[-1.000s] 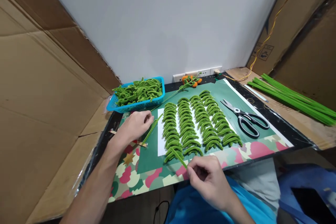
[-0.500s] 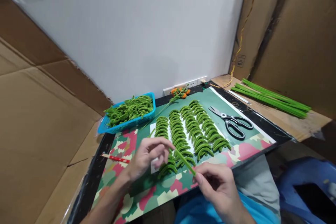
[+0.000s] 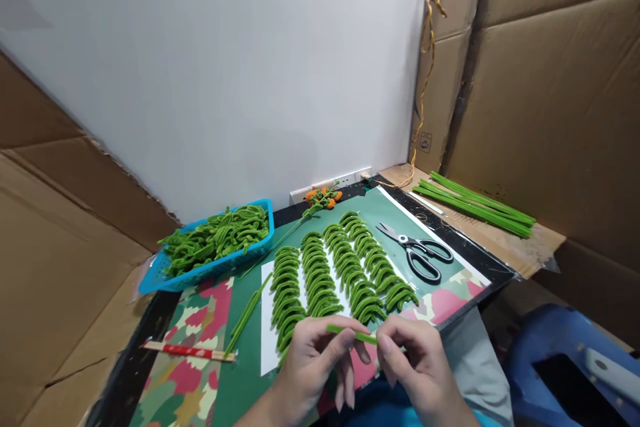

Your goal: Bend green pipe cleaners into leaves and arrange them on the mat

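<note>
A short green pipe cleaner [image 3: 366,337] runs between my two hands, above the near edge of the mat. My left hand [image 3: 315,360] pinches its left part between thumb and forefinger, the other fingers hanging loosely. At its right end, my right hand [image 3: 420,360] grips it between thumb and fingertips. Just beyond them, curved green pipe-cleaner pieces [image 3: 316,273] lie in several rows on white paper [image 3: 269,347]. Left of the paper are a few straight green pipe cleaners [image 3: 247,313], their lower ends by red-wrapped chopsticks [image 3: 190,351].
A blue basket [image 3: 210,276] heaped with green pieces stands at the back left. Black-handled scissors [image 3: 423,252] lie on the green mat [image 3: 390,213] at right. An orange flower stem [image 3: 325,198] rests at the back. Long green pipe cleaners [image 3: 473,203] lie on cardboard, far right.
My left hand has moved toward my right and now pinches the pipe cleaner, which lies more level. The camera view has shifted, so the table things appear further left and lower.
</note>
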`<action>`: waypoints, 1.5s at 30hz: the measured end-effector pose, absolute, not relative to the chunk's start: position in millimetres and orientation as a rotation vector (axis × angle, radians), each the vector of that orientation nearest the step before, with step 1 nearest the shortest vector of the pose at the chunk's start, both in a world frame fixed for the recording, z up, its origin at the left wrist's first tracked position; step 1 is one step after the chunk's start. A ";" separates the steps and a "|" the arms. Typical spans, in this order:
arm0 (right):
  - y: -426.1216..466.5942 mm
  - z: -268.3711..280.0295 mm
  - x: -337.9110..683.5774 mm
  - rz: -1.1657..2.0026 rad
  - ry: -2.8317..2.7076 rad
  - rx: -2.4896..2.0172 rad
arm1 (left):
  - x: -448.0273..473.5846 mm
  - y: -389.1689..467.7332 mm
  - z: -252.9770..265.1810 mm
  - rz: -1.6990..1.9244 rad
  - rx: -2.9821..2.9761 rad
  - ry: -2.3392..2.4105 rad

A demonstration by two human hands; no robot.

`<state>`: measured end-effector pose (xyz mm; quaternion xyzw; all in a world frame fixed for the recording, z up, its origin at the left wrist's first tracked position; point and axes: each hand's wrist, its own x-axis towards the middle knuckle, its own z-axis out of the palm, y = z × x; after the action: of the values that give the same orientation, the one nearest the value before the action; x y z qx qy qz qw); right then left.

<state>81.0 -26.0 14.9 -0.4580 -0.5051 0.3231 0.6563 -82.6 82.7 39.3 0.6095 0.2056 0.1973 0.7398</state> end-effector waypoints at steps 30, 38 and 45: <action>-27.3 -1.7 67.5 0.425 -0.848 -1.115 | -69.9 53.8 27.2 0.187 1.307 0.408; -30.9 7.7 77.3 0.421 -0.570 -1.120 | -68.7 56.2 28.6 0.183 1.290 0.415; -38.0 15.1 88.8 0.884 -0.563 -1.006 | -72.3 47.6 26.0 0.368 1.452 0.415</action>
<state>88.8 -38.0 15.1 -0.4598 -0.2574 0.4040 0.7478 -72.3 47.6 26.0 0.6552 0.1870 0.1658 0.7129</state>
